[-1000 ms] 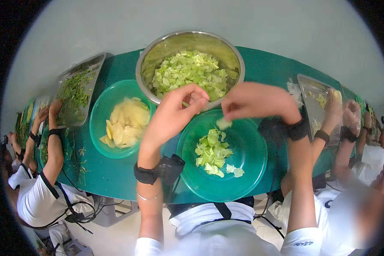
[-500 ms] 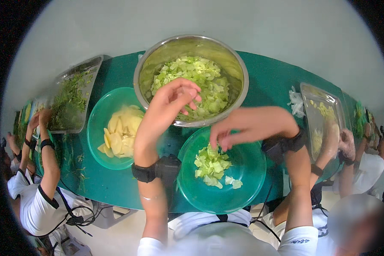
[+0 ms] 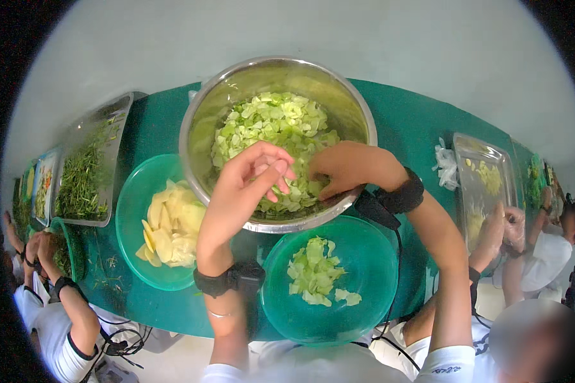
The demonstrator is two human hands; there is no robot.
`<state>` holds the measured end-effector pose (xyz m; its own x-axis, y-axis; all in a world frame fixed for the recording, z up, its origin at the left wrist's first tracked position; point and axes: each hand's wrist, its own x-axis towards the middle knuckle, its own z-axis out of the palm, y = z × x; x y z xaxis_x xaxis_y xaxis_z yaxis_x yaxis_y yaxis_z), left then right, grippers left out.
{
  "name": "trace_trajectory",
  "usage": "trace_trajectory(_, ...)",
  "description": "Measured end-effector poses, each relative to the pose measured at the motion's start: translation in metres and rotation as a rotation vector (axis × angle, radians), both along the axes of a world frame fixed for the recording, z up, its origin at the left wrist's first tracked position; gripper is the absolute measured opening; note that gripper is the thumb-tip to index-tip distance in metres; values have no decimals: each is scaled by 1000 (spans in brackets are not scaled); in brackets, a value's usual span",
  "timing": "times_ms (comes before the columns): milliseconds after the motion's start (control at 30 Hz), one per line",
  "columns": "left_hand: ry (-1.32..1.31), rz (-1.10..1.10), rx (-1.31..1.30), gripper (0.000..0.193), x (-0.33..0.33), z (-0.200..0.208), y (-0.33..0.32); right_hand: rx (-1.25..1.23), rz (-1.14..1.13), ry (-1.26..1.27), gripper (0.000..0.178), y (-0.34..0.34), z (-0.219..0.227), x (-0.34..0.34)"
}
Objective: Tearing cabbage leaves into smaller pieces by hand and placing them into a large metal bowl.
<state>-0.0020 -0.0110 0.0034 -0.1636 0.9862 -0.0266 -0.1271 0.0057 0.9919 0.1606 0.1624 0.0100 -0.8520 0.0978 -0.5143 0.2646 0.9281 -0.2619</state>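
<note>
A large steel bowl (image 3: pixel 191 121) holds many pale green cut leaf pieces (image 3: pixel 271 118) that look like cabbage. Over its near part is my left hand (image 3: pixel 257 173), fingers curled toward the thumb; whatever they hold, if anything, is hidden. My right hand (image 3: pixel 358 167) reaches over the bowl's right rim, its fingers bent down at the leaf pieces and its grasp partly hidden. Nearer me, a green translucent bowl (image 3: pixel 370 281) has a small heap of the same leaf pieces (image 3: pixel 315 271). Both wrists wear black bands with small devices.
Left of my arm, another green bowl (image 3: pixel 131 239) holds pale yellow slices (image 3: pixel 172 223). A metal tray of chopped greens (image 3: pixel 86 172) lies farther left. At right are a crumpled clear plastic bag (image 3: pixel 446 165) and a tray of yellowish pieces (image 3: pixel 489 179). People work on both sides.
My right hand has moved from above the near green bowl up into the steel bowl. My left hand stays over the steel bowl. The view has shifted, so the table sits lower.
</note>
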Motion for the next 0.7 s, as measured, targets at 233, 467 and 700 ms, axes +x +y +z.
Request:
trace_trajectory(233, -7, -60, -14, 21, -1, 2, -1, -152, -75, 159, 35, 11, -7, 4)
trace_trajectory(467, 33, 53, 16, 19, 0, 2, -1, 26, -109, 305, 33, 16, 9, 5)
trace_trajectory(700, -22, 46, 74, 17, -1, 3, 2, 283, -74, 286, 29, 22, -9, 11)
